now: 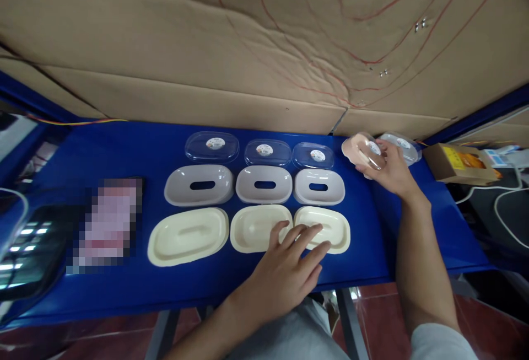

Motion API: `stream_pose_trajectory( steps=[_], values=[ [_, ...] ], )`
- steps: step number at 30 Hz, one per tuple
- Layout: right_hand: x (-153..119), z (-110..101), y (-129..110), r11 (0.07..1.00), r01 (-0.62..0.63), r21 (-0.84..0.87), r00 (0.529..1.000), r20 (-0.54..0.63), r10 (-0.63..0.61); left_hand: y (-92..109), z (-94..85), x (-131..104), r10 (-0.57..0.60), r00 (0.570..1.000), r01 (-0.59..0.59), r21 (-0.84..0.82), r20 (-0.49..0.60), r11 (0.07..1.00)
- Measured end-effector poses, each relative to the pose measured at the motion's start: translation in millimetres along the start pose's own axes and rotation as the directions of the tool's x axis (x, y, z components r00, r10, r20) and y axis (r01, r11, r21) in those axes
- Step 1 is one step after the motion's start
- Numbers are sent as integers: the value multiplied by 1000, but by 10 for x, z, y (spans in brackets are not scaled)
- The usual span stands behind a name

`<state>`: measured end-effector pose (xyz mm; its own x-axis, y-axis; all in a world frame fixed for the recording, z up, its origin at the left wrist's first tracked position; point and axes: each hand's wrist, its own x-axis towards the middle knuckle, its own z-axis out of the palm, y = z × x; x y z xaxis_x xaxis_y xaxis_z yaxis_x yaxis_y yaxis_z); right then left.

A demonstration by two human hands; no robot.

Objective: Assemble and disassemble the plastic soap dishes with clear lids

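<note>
My right hand grips a small pink oval container with a clear labelled lid at the table's back right. Behind that hand lies another clear lid. My left hand hovers or rests, fingers spread and holding nothing, over the middle cream oval tray and the right cream tray; contact is unclear. A third cream tray lies to the left. Behind them sit three pale grey oval bowls with slots, the middle bowl among them. Three clear lids, one of them the left lid, form the back row.
The blue table backs onto a cardboard wall with red lines. On the left lie a blurred-out rectangle and a dark glossy device. An open cardboard box and white cables are at the right.
</note>
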<state>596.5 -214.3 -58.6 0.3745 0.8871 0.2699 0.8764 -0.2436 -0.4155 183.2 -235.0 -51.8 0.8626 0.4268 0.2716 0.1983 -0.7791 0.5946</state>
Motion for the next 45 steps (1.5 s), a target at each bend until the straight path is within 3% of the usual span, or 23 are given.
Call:
stream_pose_trajectory(
  steps=[3,5,7,9,11,13,16,18,21,24,28,35,40,42,45],
  values=[
    [-103,-109,-375,982,83,170,996,17,-87,38,-3,-15,-155,974,94,-331,-164,939],
    [-261,-137,-749,923,204,326,960,118,-254,58,3,-15,-337,912,127,-618,-235,776],
    [-464,-112,-1121,830,329,451,863,213,-458,64,7,-9,-459,863,93,-825,-213,558],
    [-652,-46,-1398,768,388,509,763,290,-577,51,15,-5,-521,836,55,-918,-173,393],
    [-774,31,-1550,751,385,537,729,322,-604,21,35,-16,-591,792,51,-949,-151,311],
    [-813,84,-1600,725,376,577,726,303,-617,-13,72,-42,-655,743,67,-959,-137,277],
    [-745,60,-1560,679,396,618,718,253,-649,-43,142,-94,-703,702,90,-964,-117,250],
    [-637,-24,-1455,693,434,576,741,210,-638,-42,181,-127,-705,701,88,-969,-105,232],
    [-411,-161,-1125,816,431,384,864,83,-496,-25,217,-167,-693,715,79,-975,-91,210],
    [-178,-180,-650,937,294,187,952,32,-305,-13,240,-199,-678,730,65,-978,-88,197],
    [-8,-25,-155,975,203,91,969,122,-213,-9,241,-229,-640,763,60,-978,-85,201],
    [-18,153,159,988,146,44,960,235,-152,35,159,-275,-592,806,47,-992,-31,116],
    [4,136,188,995,81,-64,966,252,-63,47,185,-287,-565,824,89,-995,46,49],
    [-14,37,19,993,89,-83,974,214,-70,48,199,-282,-569,820,113,-992,64,51],
    [-198,-176,-493,982,188,27,978,90,-190,50,196,-259,-597,800,143,-986,63,86]
  ],
)
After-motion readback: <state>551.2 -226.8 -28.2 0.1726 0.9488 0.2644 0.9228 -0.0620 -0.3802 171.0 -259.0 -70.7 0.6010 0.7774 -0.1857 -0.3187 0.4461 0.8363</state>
